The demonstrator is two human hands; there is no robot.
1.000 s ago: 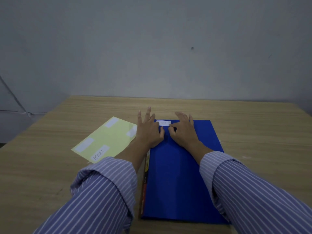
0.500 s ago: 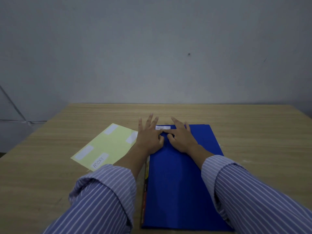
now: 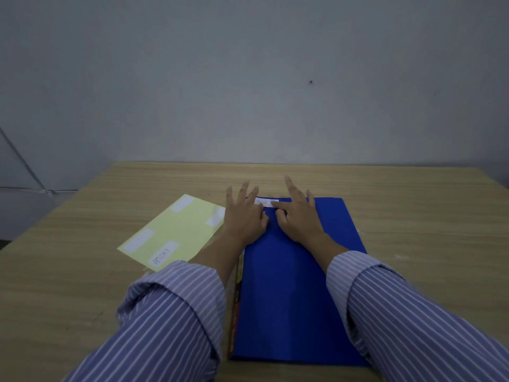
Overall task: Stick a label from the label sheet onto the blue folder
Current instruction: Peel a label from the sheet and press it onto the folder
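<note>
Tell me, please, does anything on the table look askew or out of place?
Only the label sheet lies skewed, at an angle to the folder. The label sits straight along the folder's far edge under both hands; nothing looks damaged.

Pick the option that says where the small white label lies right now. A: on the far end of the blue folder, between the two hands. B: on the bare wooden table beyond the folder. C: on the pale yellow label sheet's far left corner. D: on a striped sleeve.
A: the small white label lies flat on the blue folder's far end, with the left hand and right hand at its sides.
</note>
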